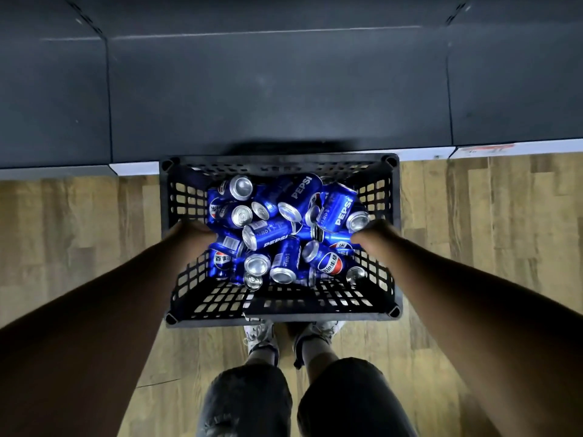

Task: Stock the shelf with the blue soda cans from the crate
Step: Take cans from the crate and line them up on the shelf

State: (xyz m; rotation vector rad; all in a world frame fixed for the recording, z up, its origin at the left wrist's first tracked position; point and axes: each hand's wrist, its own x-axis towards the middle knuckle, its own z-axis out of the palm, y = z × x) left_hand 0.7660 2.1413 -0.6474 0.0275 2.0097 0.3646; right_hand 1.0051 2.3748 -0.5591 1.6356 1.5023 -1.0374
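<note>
A black slatted plastic crate [280, 305] sits in front of me over the wooden floor, its far edge against the shelf. Several blue soda cans [268, 236] lie jumbled inside it, most on their sides. My left hand [189, 233] grips the crate's left rim, fingers curled over the edge. My right hand [373, 236] grips the right rim the same way. The dark grey shelf [277, 89] stretches across the top of the view with nothing on it.
The shelf has a white front strip [422, 152] and seams dividing it into sections. My feet in white shoes [262, 337] stand just behind the crate. Wooden floor [79, 231] lies on both sides.
</note>
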